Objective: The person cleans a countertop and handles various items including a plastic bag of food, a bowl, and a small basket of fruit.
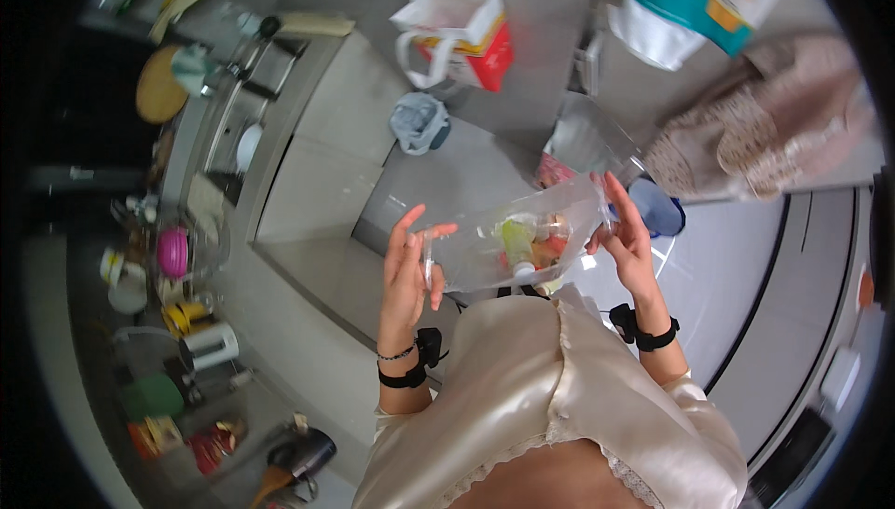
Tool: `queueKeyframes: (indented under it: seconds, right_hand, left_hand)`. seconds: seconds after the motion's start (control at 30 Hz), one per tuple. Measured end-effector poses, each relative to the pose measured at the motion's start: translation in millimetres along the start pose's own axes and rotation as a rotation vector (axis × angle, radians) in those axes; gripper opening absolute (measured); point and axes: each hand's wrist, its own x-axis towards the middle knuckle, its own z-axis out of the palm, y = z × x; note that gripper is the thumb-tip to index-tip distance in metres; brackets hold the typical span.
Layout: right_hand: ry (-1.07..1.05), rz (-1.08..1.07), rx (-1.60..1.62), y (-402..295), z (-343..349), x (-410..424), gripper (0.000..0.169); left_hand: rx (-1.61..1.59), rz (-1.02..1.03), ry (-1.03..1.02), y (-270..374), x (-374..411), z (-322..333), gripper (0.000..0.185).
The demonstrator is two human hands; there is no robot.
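Observation:
A clear plastic bag (468, 250) is spread wide between my two hands, its mouth held apart at either side. My left hand (405, 268) grips the rim on the left, with the index finger pointing across it. On the right, my right hand (628, 240) pinches the opposite edge between thumb and fingers. A bottle with green contents and a white cap (518, 247) and several red and orange items show through the film. Whether they lie inside the bag or behind it, I cannot tell. Black straps sit on both wrists.
Ahead on the floor stand a small lined bin (419, 123) and a red and white carrier bag (465, 40). A blue container (656, 208) is beyond my right hand. Left runs a counter with a sink (245, 100) and a kettle (210, 347); a pinkish cloth (762, 131) lies right.

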Motion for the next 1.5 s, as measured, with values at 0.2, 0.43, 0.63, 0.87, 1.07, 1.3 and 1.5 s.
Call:
queueKeyframes:
  seconds: [0.2,0.43,0.63,0.87,1.07,1.3,1.5]
  right_hand:
    - [-0.382,-0.02,-0.09,5.3,113.2,44.7,0.073]
    - [-0.604,-0.076,-0.053,39.9,316.6,136.8,0.062]
    - [-0.892,-0.167,-0.045,67.9,521.2,204.8,0.054]
    - [-1.359,-0.293,-0.128,93.2,765.3,274.5,0.04]
    - [-1.788,-0.393,-0.28,133.3,950.1,333.2,0.044]
    - [-1.41,-0.587,-0.578,191.3,1235.9,537.9,0.036]
    - [-1.115,-0.779,-1.189,232.4,1403.4,638.1,0.036]
  left_hand:
    - [-0.055,0.271,0.04,42.5,-61.7,-98.2,0.08]
    - [-0.114,0.487,0.116,94.1,-120.5,-261.2,0.122]
    - [-0.086,0.665,0.469,154.8,-163.6,-386.7,0.117]
    - [-0.024,0.934,0.941,209.9,-186.1,-484.2,0.093]
    - [-0.022,0.919,1.323,207.2,-164.4,-546.0,0.079]
    - [-0.168,0.844,1.71,233.9,-117.8,-613.6,0.076]
    - [-0.253,0.783,2.036,254.1,-103.3,-665.8,0.07]
